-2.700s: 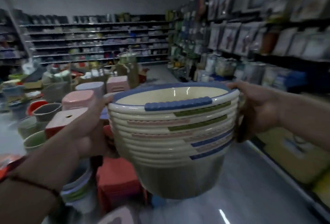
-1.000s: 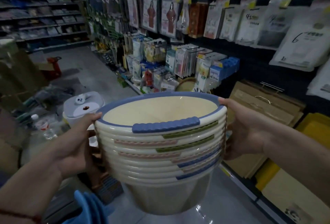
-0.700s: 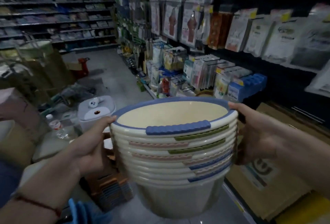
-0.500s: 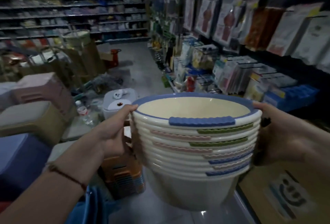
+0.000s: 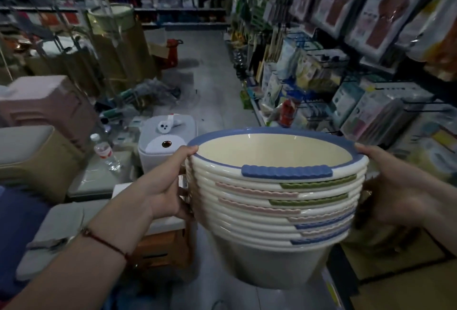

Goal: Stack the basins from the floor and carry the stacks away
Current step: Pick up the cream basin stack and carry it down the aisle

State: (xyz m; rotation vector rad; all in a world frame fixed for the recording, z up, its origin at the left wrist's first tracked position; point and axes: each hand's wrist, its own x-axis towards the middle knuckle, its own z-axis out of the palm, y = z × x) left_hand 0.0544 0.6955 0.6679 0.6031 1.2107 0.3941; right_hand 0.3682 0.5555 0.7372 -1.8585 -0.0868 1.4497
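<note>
Swung a little further left than half a second ago, the view now takes in more of the shop aisle, while the stack of basins [image 5: 274,201] sits lower and to the right of where it was, still carried at chest height above the floor [image 5: 210,67]. Nested cream basins make up the stack; the top one has a blue rim and a blue grip strip, and green, pink and blue strips show on the rims beneath. A person's left hand [image 5: 165,186] grips the stack's left side, thumb hooked over the top rim and the other fingers curled beneath the rims (mostly hidden behind the stack). On the opposite side the right hand [image 5: 393,188] holds it the same way, thumb on the blue rim, palm against the stacked edges. A dark red cord circles the left wrist.

Behind the left hand a white lidded bin [image 5: 168,141] stands on the floor, nearer the frame's centre than before, with a clear plastic bottle [image 5: 106,154] just to its left. Pink, beige and orange plastic stools [image 5: 44,104] crowd the left side. A tall wrapped bundle [image 5: 116,45] rises farther back, near a red container [image 5: 173,50]. Packaged goods hang on the shelving [image 5: 346,45] along the right, and more shelves run across the far wall.
</note>
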